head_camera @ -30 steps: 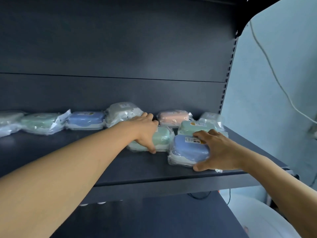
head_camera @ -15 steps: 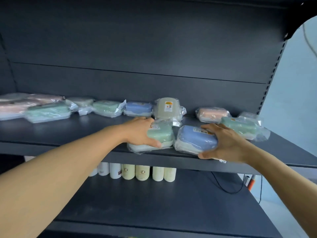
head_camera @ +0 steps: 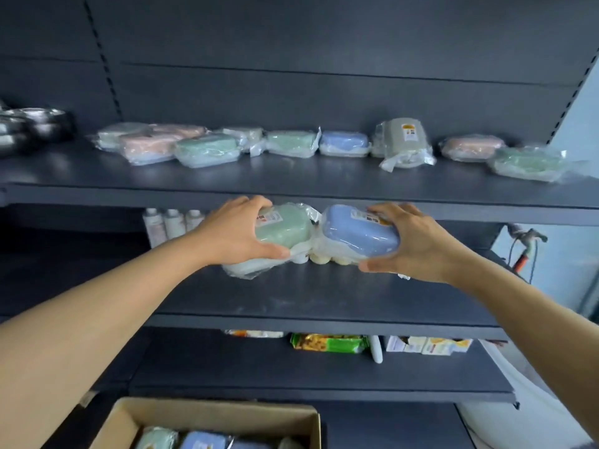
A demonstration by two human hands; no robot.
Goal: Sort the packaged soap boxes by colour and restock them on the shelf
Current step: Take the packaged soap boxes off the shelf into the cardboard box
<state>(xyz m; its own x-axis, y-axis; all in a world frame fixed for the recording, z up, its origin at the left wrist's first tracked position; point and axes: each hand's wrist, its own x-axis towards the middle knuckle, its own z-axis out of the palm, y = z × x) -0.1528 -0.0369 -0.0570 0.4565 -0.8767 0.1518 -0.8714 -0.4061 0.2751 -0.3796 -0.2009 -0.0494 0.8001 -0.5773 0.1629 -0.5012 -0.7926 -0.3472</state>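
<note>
Head view, and both hands are up in front of the shelf (head_camera: 291, 186) edge with a box each! Left hand (head_camera: 233, 231) grips the green box (head_camera: 285, 226), fingers curled over its far top edge, thumb hooked under the near side. Right hand (head_camera: 418, 244) grips the blue box (head_camera: 356, 231) the same way, fingers over the top by the label, thumb tucked beneath. Both boxes are wrapped in clear plastic and touch each other in the middle, between the two thumbs, held in the air just below the shelf's front lip. Beyond the fingertips, up on the shelf, a loose row of wrapped boxes: pink and green ones past the left fingers, a second blue box (head_camera: 343, 142) and a grey box (head_camera: 403, 137) tilted up on edge straight ahead, another pink box (head_camera: 471, 146) and green one past the right fingers. Down below the wrists, a cardboard carton (head_camera: 210, 416) with more boxes inside.
</note>
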